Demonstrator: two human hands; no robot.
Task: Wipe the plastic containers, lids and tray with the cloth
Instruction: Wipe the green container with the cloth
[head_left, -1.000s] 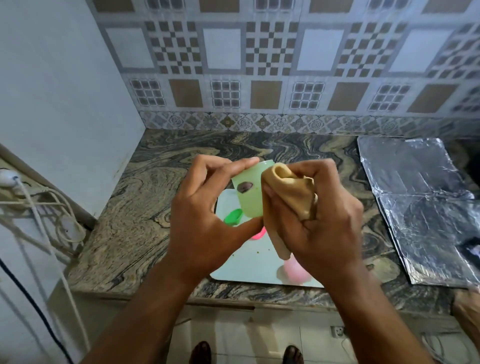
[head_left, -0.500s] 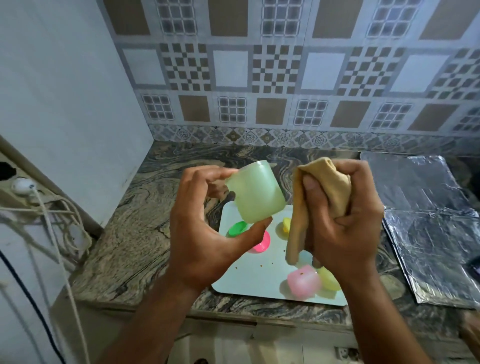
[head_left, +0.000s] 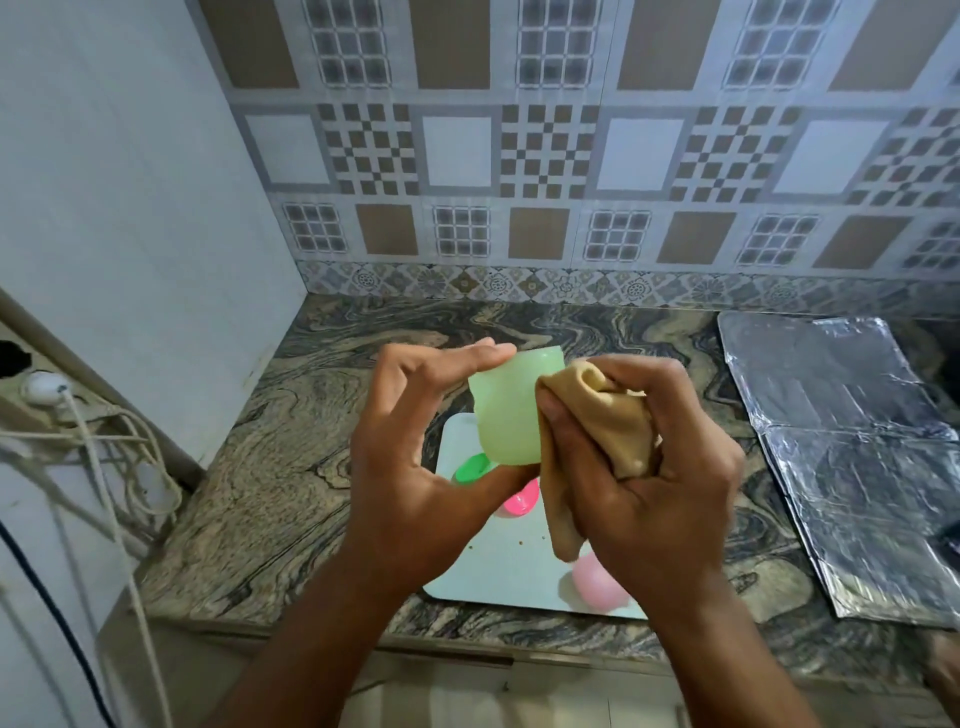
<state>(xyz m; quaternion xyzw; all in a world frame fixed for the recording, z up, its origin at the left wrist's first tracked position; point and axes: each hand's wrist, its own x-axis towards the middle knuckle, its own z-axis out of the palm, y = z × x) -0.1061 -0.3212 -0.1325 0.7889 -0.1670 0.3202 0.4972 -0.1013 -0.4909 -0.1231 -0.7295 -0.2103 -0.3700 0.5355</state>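
My left hand (head_left: 415, 467) holds a pale green plastic container (head_left: 506, 410) between fingertips and thumb, above the tray. My right hand (head_left: 649, 478) grips a bunched tan cloth (head_left: 608, 415), which presses against the container's right side; a tail of cloth hangs down. Below, a white tray (head_left: 509, 571) lies on the marble counter. On it sit a green lid (head_left: 472, 466), a pink lid (head_left: 519, 503) and a pink container (head_left: 597, 579), each partly hidden by my hands. Small crumbs dot the tray.
Sheets of aluminium foil (head_left: 857, 457) cover the counter at the right. White cables and a plug (head_left: 62, 410) hang at the left wall. A patterned tile backsplash rises behind the counter (head_left: 291, 457). The counter's front edge runs just below the tray.
The cloth in my right hand has come back against the green container's side after being apart from it half a second ago. The container has turned slightly in my left hand.
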